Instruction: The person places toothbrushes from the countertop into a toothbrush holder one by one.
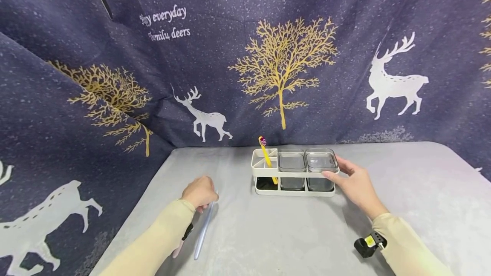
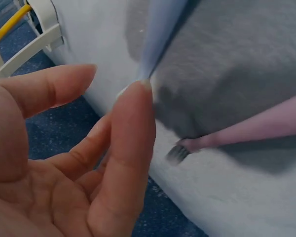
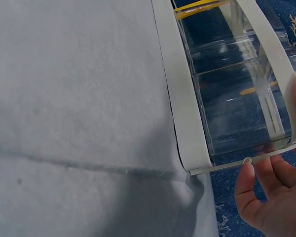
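Observation:
My left hand (image 1: 200,191) is at the far end of a light blue toothbrush (image 1: 203,233) lying on the table. In the left wrist view, a fingertip touches the narrow end of that brush, while the thumb stands apart from it. The bristles are hidden behind the finger. A pink toothbrush (image 2: 256,121) lies beside it, mostly behind my left arm in the head view. My right hand (image 1: 358,186) grips the right end of a white toothbrush holder (image 1: 293,193), thumb in front and fingers behind. A yellow toothbrush (image 1: 266,156) leans in its left section.
Two clear cups (image 1: 292,161) sit side by side in the holder. The grey table (image 1: 276,237) ends at a dark blue cloth (image 1: 215,54) with deer and trees, hanging behind and at the left. Dark blue cloth also shows past the table edge in both wrist views.

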### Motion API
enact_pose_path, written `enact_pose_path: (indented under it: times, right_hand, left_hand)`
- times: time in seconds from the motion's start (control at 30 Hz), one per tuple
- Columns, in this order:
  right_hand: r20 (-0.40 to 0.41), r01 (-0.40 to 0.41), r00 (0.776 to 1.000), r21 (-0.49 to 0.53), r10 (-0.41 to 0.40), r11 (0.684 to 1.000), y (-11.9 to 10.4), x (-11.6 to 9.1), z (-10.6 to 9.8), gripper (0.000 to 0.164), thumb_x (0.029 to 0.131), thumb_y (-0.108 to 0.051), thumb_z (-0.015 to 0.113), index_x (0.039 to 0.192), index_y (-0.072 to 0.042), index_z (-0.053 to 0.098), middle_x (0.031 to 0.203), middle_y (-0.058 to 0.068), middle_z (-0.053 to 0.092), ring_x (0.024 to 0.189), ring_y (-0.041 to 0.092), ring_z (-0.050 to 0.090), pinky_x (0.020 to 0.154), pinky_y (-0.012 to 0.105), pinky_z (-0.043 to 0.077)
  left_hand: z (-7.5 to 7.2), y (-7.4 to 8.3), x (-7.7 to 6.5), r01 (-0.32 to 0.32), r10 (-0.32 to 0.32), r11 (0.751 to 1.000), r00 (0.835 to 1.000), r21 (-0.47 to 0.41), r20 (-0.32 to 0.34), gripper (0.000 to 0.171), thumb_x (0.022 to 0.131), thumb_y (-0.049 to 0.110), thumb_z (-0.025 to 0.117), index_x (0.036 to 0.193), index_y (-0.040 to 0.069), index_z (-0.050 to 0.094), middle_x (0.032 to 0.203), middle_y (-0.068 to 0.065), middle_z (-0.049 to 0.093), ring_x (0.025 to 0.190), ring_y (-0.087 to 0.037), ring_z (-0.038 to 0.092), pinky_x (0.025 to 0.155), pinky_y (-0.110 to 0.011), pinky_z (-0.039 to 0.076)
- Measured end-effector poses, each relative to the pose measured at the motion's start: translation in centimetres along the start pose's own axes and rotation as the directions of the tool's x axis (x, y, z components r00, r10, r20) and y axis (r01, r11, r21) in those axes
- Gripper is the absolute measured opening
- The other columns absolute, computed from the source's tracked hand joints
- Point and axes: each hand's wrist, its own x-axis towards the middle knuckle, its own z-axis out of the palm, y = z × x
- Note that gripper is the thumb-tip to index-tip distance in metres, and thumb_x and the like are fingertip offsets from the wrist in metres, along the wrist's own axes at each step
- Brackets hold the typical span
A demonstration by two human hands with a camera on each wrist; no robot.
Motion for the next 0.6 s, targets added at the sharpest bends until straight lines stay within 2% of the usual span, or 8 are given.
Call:
enact_pose_path:
  times: [0.13,0.27,0.43,0.6]
  right_hand:
    - [0.006,-0.018,1.0,-0.012,0.018,1.0,0.0,0.0,-0.1,0.08,0.086,-0.04,0.077,0.146,0.001,0.044,0.136,0.028,0.053,0.128,0.047,0.046,0.106,0.061,0.033]
    - [0.016,-0.026,1.0,-0.013,0.026,1.0,0.0,0.2,0.2,0.082,0.085,-0.045,0.076,0.147,-0.001,0.044,0.137,0.027,0.052,0.129,0.046,0.045,0.106,0.061,0.033]
    - [0.013,-0.016,1.0,0.009,0.016,1.0,0.2,0.2,0.3,0.08,0.086,-0.042,0.076,0.146,0.0,0.043,0.137,0.027,0.052,0.129,0.047,0.045,0.107,0.062,0.031]
    - [0.003,-0.015,1.0,0.01,0.015,1.0,0.4,0.0,0.0,0.079,0.087,-0.039,0.076,0.146,0.0,0.043,0.138,0.026,0.052,0.13,0.046,0.044,0.108,0.061,0.031]
  left_hand:
    - [0.2,-0.3,-0.1,0.011,-0.011,1.0,1.0,0.022,0.017,0.005,0.075,0.004,0.064,0.075,0.006,0.059,0.053,-0.006,0.056,0.042,-0.016,0.054,0.039,-0.027,0.05]
    - [0.3,-0.8,-0.3,0.028,-0.029,0.999,0.999,0.044,0.017,0.01,0.076,0.003,0.061,0.068,0.006,0.056,0.05,-0.006,0.055,0.039,-0.016,0.053,0.038,-0.026,0.048]
    - [0.5,-1.2,-0.3,0.063,-0.064,0.997,0.998,0.042,0.021,0.012,0.078,0.007,0.065,0.07,0.005,0.056,0.054,-0.009,0.058,0.042,-0.018,0.056,0.039,-0.027,0.049]
    - [0.9,-1.0,-0.1,0.089,-0.09,0.996,0.995,0.016,0.034,0.014,0.077,0.009,0.067,0.066,0.004,0.059,0.054,-0.009,0.06,0.041,-0.016,0.056,0.041,-0.027,0.051]
